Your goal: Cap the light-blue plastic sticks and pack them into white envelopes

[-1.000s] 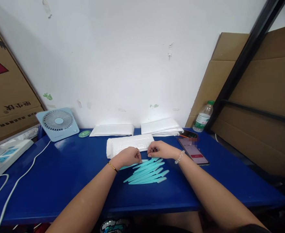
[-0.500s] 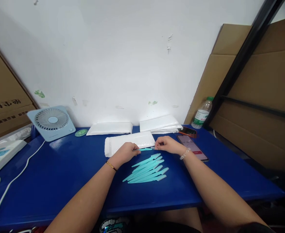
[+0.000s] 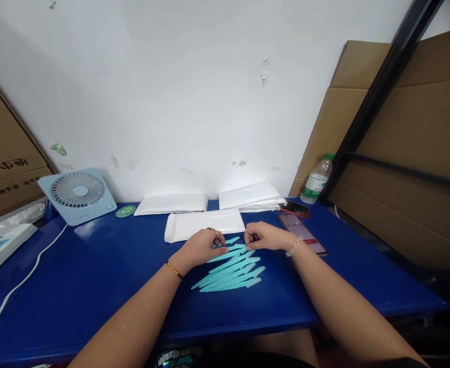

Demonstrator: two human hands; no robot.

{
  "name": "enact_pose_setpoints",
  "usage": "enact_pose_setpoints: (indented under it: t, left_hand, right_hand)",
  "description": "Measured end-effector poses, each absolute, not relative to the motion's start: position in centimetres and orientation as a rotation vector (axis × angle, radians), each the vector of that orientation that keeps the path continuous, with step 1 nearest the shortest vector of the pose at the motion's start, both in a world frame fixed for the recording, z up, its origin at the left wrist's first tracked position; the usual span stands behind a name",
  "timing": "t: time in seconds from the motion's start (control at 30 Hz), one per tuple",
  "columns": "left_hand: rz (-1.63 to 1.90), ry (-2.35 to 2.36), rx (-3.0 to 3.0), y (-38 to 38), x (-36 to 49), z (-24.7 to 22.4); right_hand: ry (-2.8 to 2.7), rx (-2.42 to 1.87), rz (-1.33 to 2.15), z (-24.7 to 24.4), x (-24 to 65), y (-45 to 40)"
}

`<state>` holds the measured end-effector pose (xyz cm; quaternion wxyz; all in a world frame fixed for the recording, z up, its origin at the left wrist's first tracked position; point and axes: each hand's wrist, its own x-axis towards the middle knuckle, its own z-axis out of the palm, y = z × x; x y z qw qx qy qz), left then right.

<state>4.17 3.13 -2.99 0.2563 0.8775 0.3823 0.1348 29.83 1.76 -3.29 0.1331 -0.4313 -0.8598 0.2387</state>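
A turquoise eyebrow razor (image 3: 237, 247) is pinched at its handle end by my left hand (image 3: 204, 247). My right hand (image 3: 266, 236) has its thumb and fingers closed at the pale blade end of the same razor. Just behind it, a single razor (image 3: 233, 240) lies on the blue table (image 3: 105, 276), partly hidden by my left fingers. In front of my hands several more razors (image 3: 228, 278) lie in an overlapping fan, blade ends to the right. Behind my hands is a white padded envelope (image 3: 205, 225), lying flat.
More white envelopes (image 3: 171, 203) lie along the wall, with another stack (image 3: 250, 197) to their right. A phone (image 3: 301, 232) rests beside my right wrist, near a water bottle (image 3: 315, 181). A fan (image 3: 79, 194) and power strip (image 3: 6, 245) stand on the left.
Both hands have moved slightly toward me, from one razor to another. The razor they held before now lies on the table behind them.
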Motion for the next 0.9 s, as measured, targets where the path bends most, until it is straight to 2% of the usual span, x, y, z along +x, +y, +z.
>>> enact_pose_setpoints:
  t: [0.27, 0.57, 0.77, 0.9]
  left_hand:
    - [0.326, 1.009, 2.362, 2.9, 4.5, -2.8]
    - [0.380, 1.078, 2.406, 3.4, 4.5, -2.7]
    - [0.365, 1.210, 2.372, 4.3, 3.5, -3.5]
    - [0.362, 1.221, 2.402, 4.4, 3.6, -3.8]
  right_hand:
    - [-2.438, -1.249, 0.681, -2.9, 29.6, 1.6]
    - [-2.235, -1.310, 0.846, -1.9, 30.0, 1.2]
    - [-2.190, -1.478, 0.723, -2.2, 31.6, 1.7]
    - [-2.297, -1.343, 0.536, -2.7, 30.7, 1.7]
